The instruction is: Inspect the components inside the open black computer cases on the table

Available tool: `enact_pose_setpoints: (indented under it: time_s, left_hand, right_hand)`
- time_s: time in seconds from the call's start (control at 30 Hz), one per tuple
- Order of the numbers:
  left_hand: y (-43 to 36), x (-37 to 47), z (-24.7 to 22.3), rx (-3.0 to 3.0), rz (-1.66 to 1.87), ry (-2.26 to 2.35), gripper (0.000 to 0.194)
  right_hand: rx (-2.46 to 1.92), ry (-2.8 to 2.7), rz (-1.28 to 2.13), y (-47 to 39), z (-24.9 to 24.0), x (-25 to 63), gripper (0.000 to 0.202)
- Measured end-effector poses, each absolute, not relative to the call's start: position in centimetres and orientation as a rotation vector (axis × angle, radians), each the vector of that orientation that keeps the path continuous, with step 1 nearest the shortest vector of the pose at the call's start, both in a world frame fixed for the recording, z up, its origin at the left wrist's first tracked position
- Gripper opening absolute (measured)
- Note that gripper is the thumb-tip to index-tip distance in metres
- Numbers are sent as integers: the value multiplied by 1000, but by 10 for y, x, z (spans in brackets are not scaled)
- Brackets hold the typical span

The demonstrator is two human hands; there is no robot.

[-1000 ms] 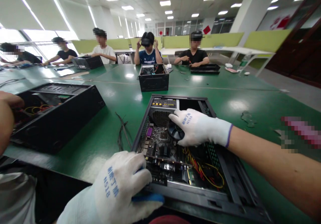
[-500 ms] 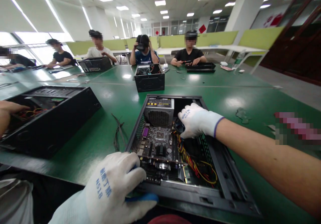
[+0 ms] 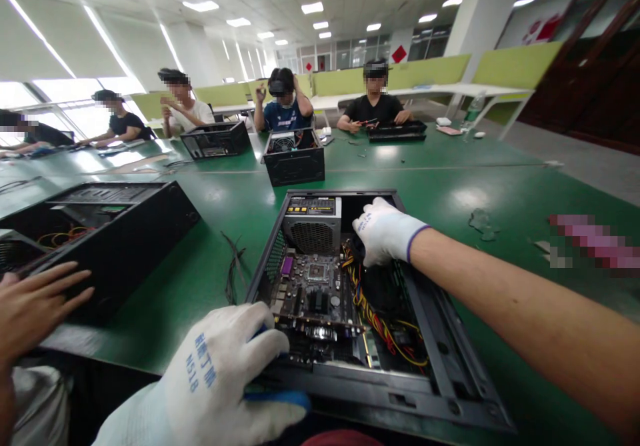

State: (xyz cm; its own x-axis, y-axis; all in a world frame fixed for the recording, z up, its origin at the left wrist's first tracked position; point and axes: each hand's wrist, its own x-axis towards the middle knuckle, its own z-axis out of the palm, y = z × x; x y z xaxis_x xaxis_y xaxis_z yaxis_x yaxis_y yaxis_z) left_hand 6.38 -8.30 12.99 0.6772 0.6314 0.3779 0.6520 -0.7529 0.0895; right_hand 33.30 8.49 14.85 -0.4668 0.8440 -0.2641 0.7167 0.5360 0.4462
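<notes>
An open black computer case (image 3: 370, 383) lies on its side in front of me. My left hand (image 3: 215, 369), in a white glove with blue fingertips, is closed round its near left edge. Inside the case my right hand (image 3: 385, 233), gloved too, has its fingers curled on a black cooling fan (image 3: 355, 249), mostly hidden by the glove. To its left sits the grey power supply (image 3: 314, 234). Below that is the motherboard (image 3: 333, 279), with its processor socket (image 3: 317, 272) uncovered. Yellow, red and black cables (image 3: 373, 316) run down the right side.
Another black case (image 3: 145, 246) stands at left, with a co-worker's bare hand (image 3: 43, 299) beside it. Black cables (image 3: 233, 266) and a crumpled clear plastic piece (image 3: 483, 223) lie on the green table (image 3: 440, 179). Several people sit opposite with more cases (image 3: 295, 166).
My right hand has shifted slightly within the case, and less of the fan shows. My left hand keeps its hold. The co-worker's hand at left has come out of the neighbouring case.
</notes>
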Motion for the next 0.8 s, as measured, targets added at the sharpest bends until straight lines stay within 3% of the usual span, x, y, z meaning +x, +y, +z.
enact_pose_setpoints:
  time_s: [0.13, 0.23, 0.5, 0.67, 0.8]
  left_hand:
    - [-85, 70, 145, -2900, -615, -1199, 19]
    - [-80, 80, 161, -2988, -563, -1182, 28]
    - [-7, 131, 160, -2971, -128, -1223, 22]
    - [45, 156, 138, -2902, 382, -1422, 41]
    - [69, 166, 130, -2850, 683, -1462, 54]
  right_hand:
    - [1323, 2305, 256, 85, 150, 329, 46]
    - [1363, 2326, 153, 88, 146, 330, 45]
    - [1389, 2373, 224, 91, 138, 337, 47]
    - [1437, 2441, 208, 82, 148, 340, 48]
    - [1501, 2637, 256, 66, 150, 356, 60]
